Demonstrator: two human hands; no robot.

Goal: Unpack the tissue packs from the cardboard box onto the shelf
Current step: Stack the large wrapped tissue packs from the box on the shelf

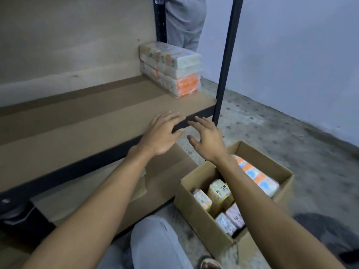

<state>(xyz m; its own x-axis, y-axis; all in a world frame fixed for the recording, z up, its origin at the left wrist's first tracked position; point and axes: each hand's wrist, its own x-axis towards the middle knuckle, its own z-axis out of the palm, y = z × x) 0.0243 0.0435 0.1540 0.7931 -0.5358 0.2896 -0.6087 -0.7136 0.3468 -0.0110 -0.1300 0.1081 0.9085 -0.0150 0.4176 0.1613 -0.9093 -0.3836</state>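
Note:
Two tissue packs [171, 68] lie stacked at the far right end of the brown shelf board [77, 121], the lower one with an orange end. An open cardboard box [200, 216] stands on the floor at the right, holding several tissue packs [219, 193] upright and one long orange-and-blue pack [258, 177] lying along its far side. My left hand [163, 134] hovers empty over the shelf's front edge, fingers spread. My right hand [207, 138] is beside it, also empty with fingers apart, between the shelf and the box.
Black metal uprights [227, 61] frame the shelf's right end. A lower shelf board [159, 177] sits beneath. Another person's grey trousers [184, 22] stand behind the shelf. My grey-clad knee [155, 243] is at the bottom centre. Speckled concrete floor [291, 136] runs to a pale wall.

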